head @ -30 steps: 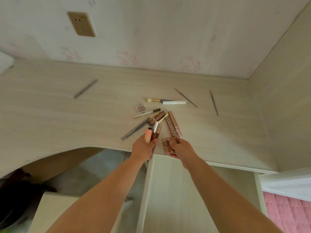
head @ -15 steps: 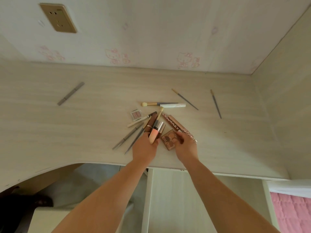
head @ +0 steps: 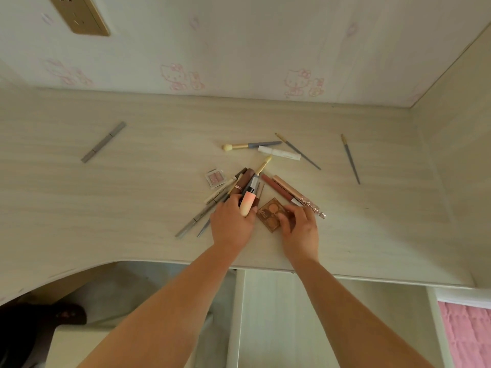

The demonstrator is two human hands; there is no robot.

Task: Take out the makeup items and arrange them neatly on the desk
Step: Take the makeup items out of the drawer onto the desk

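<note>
Holding a small bundle of makeup tubes, my left hand (head: 232, 224) rests low on the table (head: 106, 208), its grip curled round a peach-capped tube (head: 247, 203), a brown tube (head: 242, 181) and a brush (head: 261, 168) whose pale tip points away from me. My right hand (head: 301, 229) sits just beside it, fingers bent over a brown eyeshadow palette (head: 269, 216) that lies flat on the table; the grip looks like a light pinch on the palette's far edge. Two long rose and gold tubes (head: 284, 191) lie angled just beyond the right hand, one ending in crinkled foil. Left of the bundle I see a small pink compact (head: 215, 178) and several slim grey and cream pencils (head: 202, 216) fanned under the left hand. Farther back lie a fluffy-tipped brush (head: 247, 146), a white tube (head: 279, 153) touching it, and two thin brushes (head: 350, 159) well apart to the right. A grey pencil (head: 103, 142) lies alone far left. A wall socket (head: 79, 14) shows above.
</note>
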